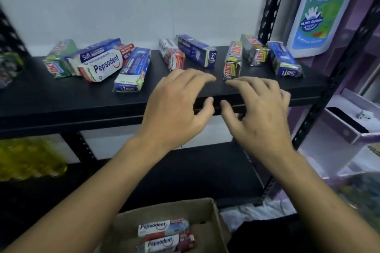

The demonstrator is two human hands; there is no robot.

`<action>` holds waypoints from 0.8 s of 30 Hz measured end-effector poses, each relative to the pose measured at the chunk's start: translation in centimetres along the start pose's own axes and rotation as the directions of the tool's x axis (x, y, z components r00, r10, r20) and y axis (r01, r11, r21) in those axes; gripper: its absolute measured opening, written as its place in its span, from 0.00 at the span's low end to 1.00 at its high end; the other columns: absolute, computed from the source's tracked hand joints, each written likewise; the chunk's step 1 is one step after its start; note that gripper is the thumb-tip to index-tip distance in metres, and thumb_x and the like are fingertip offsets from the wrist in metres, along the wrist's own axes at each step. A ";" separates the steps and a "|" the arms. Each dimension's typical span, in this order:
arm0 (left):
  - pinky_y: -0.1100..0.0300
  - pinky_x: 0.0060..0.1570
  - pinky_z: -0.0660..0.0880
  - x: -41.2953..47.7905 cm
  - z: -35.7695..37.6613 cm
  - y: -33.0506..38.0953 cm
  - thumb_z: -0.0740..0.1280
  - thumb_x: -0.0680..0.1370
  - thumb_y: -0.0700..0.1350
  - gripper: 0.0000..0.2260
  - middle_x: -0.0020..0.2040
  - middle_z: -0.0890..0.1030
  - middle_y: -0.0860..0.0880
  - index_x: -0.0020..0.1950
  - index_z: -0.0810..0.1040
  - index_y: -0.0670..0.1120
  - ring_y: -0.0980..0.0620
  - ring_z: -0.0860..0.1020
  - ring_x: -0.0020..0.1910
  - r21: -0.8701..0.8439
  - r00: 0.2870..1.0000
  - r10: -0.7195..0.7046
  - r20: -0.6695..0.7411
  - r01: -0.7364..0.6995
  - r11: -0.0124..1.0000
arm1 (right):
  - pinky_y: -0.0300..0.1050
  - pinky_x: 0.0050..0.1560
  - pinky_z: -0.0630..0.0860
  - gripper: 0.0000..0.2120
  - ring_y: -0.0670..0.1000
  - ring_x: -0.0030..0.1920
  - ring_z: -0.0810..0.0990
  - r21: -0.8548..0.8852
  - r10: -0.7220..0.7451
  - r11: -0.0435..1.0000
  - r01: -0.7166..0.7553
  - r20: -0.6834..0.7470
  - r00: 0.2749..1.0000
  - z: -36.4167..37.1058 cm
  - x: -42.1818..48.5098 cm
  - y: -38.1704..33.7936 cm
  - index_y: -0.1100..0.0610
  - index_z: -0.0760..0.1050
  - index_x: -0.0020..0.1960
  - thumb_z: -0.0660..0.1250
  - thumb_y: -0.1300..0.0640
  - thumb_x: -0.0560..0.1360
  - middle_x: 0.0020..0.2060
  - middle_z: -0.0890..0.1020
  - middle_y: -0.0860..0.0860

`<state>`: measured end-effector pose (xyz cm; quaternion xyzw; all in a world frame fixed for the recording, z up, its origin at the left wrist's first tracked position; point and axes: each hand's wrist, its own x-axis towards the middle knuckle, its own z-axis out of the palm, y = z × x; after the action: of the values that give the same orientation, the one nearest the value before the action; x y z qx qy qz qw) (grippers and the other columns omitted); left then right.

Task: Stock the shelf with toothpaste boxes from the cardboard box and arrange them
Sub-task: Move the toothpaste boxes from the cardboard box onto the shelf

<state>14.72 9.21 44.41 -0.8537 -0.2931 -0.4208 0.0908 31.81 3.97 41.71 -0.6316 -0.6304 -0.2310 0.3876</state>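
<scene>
**Nothing gripped, room along the front**

On the black metal shelf [51,98], crumpled toothpaste boxes [98,61] heap at left; bare board runs along its front edge. My left hand [174,107] and right hand [261,113] hover there, fingers relaxed, empty. Below, the brown cardboard box [213,217] holds two white-and-red Pepsodent cartons [162,228].

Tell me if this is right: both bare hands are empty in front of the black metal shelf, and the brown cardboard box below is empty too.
Not quite. The head view shows two red-and-white Pepsodent toothpaste boxes lying in the brown cardboard box. The rest holds: the left hand and right hand are empty in front of the black metal shelf.
</scene>
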 end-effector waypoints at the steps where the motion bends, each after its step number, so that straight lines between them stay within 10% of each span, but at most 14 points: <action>1: 0.48 0.53 0.74 -1.5 -0.3 -0.3 0.67 0.75 0.47 0.15 0.56 0.81 0.51 0.61 0.79 0.46 0.48 0.77 0.54 0.017 1.000 -0.009 0.004 0.009 1.000 | 0.49 0.53 0.64 0.17 0.53 0.58 0.72 0.039 -0.016 0.999 0.016 0.007 1.000 0.5 -1.1 -1.0 0.48 0.77 0.61 0.65 0.46 0.74 0.57 0.78 0.44; 10: 0.49 0.53 0.75 -18.6 2.0 -5.4 0.65 0.76 0.50 0.15 0.55 0.80 0.52 0.61 0.77 0.48 0.50 0.77 0.54 0.126 0.869 -0.338 0.362 0.314 0.941 | 0.50 0.49 0.68 0.15 0.53 0.53 0.72 0.229 -0.147 0.972 0.050 0.426 0.893 12.0 -13.5 -5.9 0.52 0.77 0.60 0.66 0.50 0.75 0.52 0.78 0.48; 16: 0.51 0.53 0.74 -31.0 7.6 -7.3 0.66 0.76 0.50 0.17 0.58 0.80 0.49 0.64 0.76 0.48 0.45 0.78 0.56 0.248 0.487 -0.513 0.707 0.508 0.825 | 0.54 0.53 0.73 0.19 0.58 0.54 0.73 0.201 -0.164 0.980 -0.003 0.809 0.565 19.9 -24.0 -5.5 0.54 0.76 0.63 0.66 0.52 0.74 0.55 0.78 0.53; 24: 0.58 0.56 0.74 -46.7 12.9 -6.0 0.70 0.76 0.47 0.16 0.60 0.80 0.46 0.63 0.77 0.45 0.48 0.78 0.56 0.349 -0.054 -0.551 0.833 0.823 0.447 | 0.47 0.57 0.74 0.23 0.55 0.61 0.76 0.052 -0.037 0.985 -0.166 0.995 0.097 25.5 -34.7 -2.8 0.52 0.72 0.68 0.68 0.52 0.73 0.64 0.77 0.52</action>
<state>-2.31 -0.49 -0.28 -0.6568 -0.6240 0.0731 -0.4170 20.65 2.19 0.03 -0.6186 -0.7140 0.3181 -0.0793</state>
